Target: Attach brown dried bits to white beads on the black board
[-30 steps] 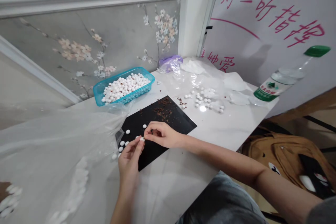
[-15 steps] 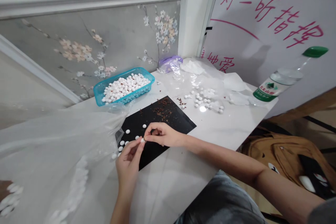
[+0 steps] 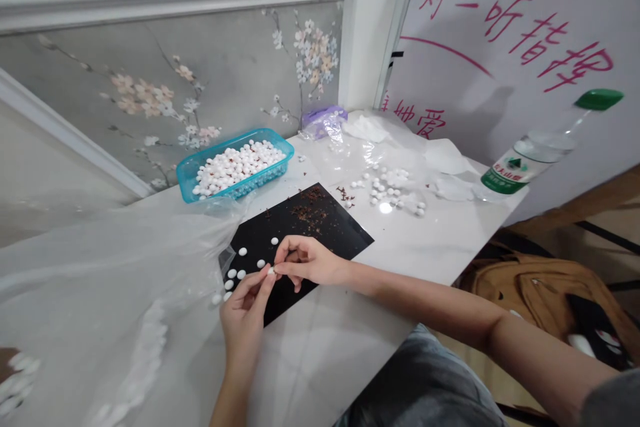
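Note:
Between the thumb and fingertip of my left hand (image 3: 246, 293) is pinched a small white ball (image 3: 271, 271). My right hand (image 3: 311, 260) is closed in a pinch right against that ball; whatever its fingertips grip is too small to make out. Both hands are over the lower left part of a black sheet (image 3: 285, 303). Several loose white balls (image 3: 242, 274) lie on the sheet's left end beside my left hand. Small brown bits (image 3: 311, 210), dry and twig-like, are scattered over the sheet's far part.
A blue basket (image 3: 186, 181) full of white balls stands by the wall. Clear plastic bags (image 3: 100, 267) with more balls cover the table's left. White balls (image 3: 393, 190) and crumpled plastic lie at the back right, near a green-capped water bottle (image 3: 525, 160). A brown backpack (image 3: 543, 273) sits below the edge.
My right hand's fingers have shifted slightly at the ball, and one lower finger now extends further down. My left hand keeps its pinch in nearly the same place.

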{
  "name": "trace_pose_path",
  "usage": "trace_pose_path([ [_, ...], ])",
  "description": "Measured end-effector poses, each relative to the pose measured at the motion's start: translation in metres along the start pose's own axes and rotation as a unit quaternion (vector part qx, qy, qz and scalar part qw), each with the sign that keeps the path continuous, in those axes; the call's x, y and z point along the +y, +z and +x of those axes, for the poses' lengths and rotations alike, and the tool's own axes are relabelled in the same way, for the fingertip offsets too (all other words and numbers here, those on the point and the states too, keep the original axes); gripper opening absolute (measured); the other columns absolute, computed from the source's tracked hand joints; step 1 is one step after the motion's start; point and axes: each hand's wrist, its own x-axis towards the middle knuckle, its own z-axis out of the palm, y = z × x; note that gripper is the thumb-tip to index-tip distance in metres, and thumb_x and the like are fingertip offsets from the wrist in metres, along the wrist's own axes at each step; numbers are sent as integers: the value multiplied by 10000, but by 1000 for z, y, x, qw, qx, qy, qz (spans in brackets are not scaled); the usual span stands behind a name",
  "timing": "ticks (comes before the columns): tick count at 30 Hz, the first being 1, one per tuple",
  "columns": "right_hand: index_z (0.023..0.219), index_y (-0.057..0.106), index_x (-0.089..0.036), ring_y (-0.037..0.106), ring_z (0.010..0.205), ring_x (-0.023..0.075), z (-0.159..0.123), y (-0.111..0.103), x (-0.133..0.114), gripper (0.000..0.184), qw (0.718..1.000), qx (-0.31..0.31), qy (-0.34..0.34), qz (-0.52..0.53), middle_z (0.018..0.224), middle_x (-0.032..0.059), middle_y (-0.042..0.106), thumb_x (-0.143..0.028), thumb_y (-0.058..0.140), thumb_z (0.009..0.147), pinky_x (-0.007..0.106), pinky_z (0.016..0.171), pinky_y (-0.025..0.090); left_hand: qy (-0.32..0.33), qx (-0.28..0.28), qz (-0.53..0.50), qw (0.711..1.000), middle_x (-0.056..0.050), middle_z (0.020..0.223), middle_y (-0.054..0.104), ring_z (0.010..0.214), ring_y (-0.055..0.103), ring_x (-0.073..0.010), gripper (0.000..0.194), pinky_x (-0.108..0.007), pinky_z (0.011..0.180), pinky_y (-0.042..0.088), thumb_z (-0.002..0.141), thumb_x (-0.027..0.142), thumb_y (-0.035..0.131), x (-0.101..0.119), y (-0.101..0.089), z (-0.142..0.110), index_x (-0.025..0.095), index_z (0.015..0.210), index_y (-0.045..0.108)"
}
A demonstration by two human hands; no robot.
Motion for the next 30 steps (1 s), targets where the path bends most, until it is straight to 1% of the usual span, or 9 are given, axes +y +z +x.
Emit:
trace_pose_path([
  [3,823,488,-145,468,401,58,1,-2,1,470,1000,-12,0,-5,607,-44,538,-513,747,690,175,382,479,-25,9,-28,999,-59,897,717,813,671,-192,289,-340,848,515,608,350,754,-4,1,1,174,835,721],
  [6,846,482,-148,439,353,54,1,-5,2,440,999,-33,2,-16,569,-50,536,-495,725,729,140,319,401,-38,8,-48,998,-59,898,718,811,671,-192,297,-354,860,511,600,347,759,-5,1,1,170,834,720],
  [15,849,489,-154,375,384,27,0,-7,-1,419,999,-43,29,-8,683,-15,581,-470,736,728,116,306,335,-29,-17,-55,998,-29,861,711,785,657,-148,244,-290,835,510,621,320,754,-5,0,2,197,829,726],
  [19,817,479,-162,368,388,31,1,-9,-1,451,998,-11,31,-51,700,-20,571,-500,751,696,130,300,293,9,-27,-15,999,-29,850,703,806,650,-152,234,-278,823,508,648,324,735,3,-1,4,195,842,717],
  [22,803,508,-158,398,433,47,7,-17,-5,381,987,40,-24,-156,686,-30,540,-458,733,736,150,355,310,49,-22,63,997,-39,910,696,863,639,-173,244,-285,811,508,664,340,719,8,-5,8,197,862,703],
  [24,815,560,-151,459,522,67,11,-28,-9,229,941,107,-97,-306,740,-10,548,-343,685,814,171,455,367,73,-9,140,987,-42,953,692,861,630,-178,260,-294,795,507,681,360,702,10,-8,10,208,891,694],
  [26,881,612,-158,524,666,96,15,-41,-14,61,843,177,-139,-488,882,23,562,-217,619,867,197,587,414,88,-2,203,975,-38,983,689,835,625,-175,268,-305,786,504,700,378,683,9,-11,12,222,918,686],
  [28,1018,621,-177,553,793,129,18,-54,-17,133,751,196,-113,-621,1023,46,542,-173,559,901,213,641,424,116,-10,243,963,-30,977,689,792,621,-167,250,-312,778,500,721,384,663,7,-12,12,233,920,681],
  [30,1111,602,-192,560,860,154,20,-64,-17,205,695,184,-71,-691,1080,52,522,-181,532,919,218,624,426,166,-26,278,946,-23,942,688,741,609,-155,215,-311,764,497,740,375,650,5,-12,12,237,901,681],
])
